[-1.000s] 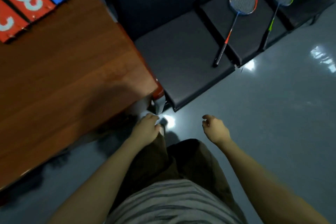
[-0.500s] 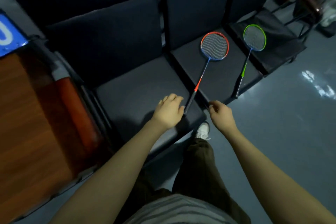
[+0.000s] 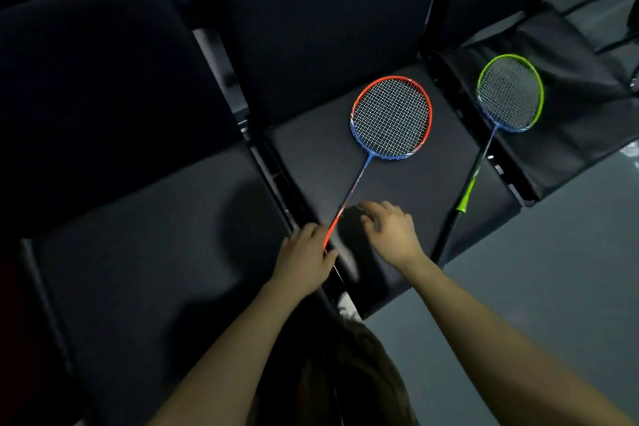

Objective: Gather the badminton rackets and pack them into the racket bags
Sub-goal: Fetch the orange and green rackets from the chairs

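A racket with a red and blue frame (image 3: 390, 117) lies on the middle black seat (image 3: 311, 156), handle toward me. My left hand (image 3: 304, 256) covers its handle, and the shaft runs out between thumb and fingers; the grip itself is hidden under the hand. Just right of the shaft, my right hand (image 3: 390, 232) hovers over the seat with fingers spread, holding nothing. A green-framed racket (image 3: 508, 93) lies further right. Its head rests on wrinkled black fabric (image 3: 574, 107), and its handle points toward the seat's front edge. No racket bag is plainly in view.
A row of dark padded chairs with tall backrests (image 3: 311, 10) fills the view, and another seat (image 3: 155, 252) lies at the left. Shiny grey floor (image 3: 553, 287) lies to the right and in front. My legs stand below, close to the seats' front edge.
The view has swung away from the wooden table toward the chairs. Both hands have moved forward; my left hand now lies on the red and blue racket's handle, and my right hand has opened.
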Motion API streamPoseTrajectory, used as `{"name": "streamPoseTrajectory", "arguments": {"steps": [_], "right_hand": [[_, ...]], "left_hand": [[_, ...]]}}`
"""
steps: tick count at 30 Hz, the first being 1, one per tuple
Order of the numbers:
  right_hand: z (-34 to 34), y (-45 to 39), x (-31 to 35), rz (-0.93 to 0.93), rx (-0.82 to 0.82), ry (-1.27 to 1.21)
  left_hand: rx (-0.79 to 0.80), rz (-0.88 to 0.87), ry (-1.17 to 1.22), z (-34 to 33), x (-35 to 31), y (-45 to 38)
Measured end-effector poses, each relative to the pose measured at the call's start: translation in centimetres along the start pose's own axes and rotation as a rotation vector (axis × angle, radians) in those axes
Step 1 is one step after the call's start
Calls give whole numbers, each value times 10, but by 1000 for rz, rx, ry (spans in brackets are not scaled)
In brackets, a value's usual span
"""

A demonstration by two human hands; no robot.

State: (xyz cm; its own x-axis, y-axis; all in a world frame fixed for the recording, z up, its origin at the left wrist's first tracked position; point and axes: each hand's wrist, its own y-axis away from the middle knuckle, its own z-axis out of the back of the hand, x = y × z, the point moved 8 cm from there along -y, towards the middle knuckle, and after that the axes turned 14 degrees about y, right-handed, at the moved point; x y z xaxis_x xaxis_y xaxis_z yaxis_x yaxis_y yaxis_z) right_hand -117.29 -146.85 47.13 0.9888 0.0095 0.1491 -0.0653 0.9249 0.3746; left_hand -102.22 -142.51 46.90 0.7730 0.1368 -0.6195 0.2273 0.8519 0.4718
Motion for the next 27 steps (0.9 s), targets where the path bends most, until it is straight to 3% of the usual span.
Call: {"name": "streamPoseTrajectory", "arguments": {"steps": [7,12,19,27], "right_hand": [[-81,-76,-26,57,-54,83],[-107,-90,-27,104,-102,120],[-72,-73,-33,75,-175,-73],[13,-57,-104,-116,-340,-328]], "left_hand": [[14,4,54,-74,49,-82],[-20,-44,202,-88,53,-103],[-223,-233,331,-47,20,-84],[-244,-279,361,-20,-72,-102]]}}
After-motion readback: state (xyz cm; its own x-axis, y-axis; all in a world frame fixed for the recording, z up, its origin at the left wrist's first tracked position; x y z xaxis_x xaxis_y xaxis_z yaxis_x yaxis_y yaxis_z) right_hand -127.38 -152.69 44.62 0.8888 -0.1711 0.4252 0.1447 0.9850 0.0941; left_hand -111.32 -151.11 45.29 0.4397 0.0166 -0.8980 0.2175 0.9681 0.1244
